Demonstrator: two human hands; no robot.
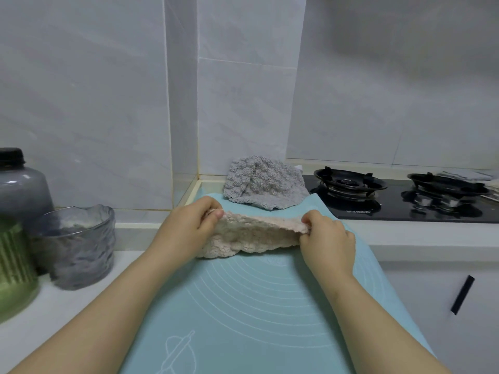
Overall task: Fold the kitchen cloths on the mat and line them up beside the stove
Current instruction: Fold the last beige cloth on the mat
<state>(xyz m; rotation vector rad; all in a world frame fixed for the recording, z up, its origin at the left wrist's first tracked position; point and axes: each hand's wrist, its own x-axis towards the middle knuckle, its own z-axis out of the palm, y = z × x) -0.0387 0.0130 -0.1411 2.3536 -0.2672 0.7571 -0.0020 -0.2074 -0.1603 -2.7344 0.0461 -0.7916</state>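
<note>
A beige textured kitchen cloth (251, 236) is held up over the far half of the light blue mat (243, 306). My left hand (186, 228) pinches its upper left corner and my right hand (326, 236) pinches its upper right corner, so the top edge is stretched between them and the lower part droops onto the mat. A grey bobbled cloth (264, 182) lies crumpled at the mat's far edge, just left of the black glass stove (405, 206).
Left of the mat stand a ribbed green container (13, 265), a grey glass bowl (78, 247) and a dark-lidded jar (19, 182). More folded cloths (469, 175) lie beyond the stove's right burner. A tiled wall rises behind; a cabinet door with a black handle (462, 294) is lower right.
</note>
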